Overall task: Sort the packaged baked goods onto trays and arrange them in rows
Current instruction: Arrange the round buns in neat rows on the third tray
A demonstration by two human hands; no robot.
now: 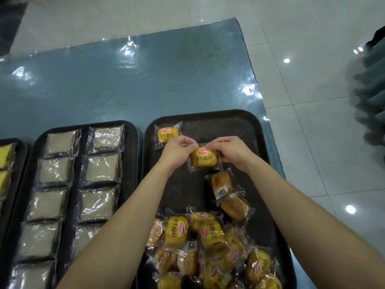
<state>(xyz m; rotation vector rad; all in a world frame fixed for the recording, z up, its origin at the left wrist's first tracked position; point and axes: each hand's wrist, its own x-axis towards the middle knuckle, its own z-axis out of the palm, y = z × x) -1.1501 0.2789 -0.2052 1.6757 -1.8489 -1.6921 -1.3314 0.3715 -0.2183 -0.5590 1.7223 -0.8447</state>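
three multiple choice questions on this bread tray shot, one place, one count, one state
1. Where on the right tray does the set-down packet lie? A far left corner B far right corner C near right corner
2. How many columns do the pale packets form on the middle tray? A one B two C four
3. The second packet between left hand and right hand is A pinched by both B untouched C torn open
1 A, by the far left rim; 2 B, two side by side; 3 A, each grips a wrapper end
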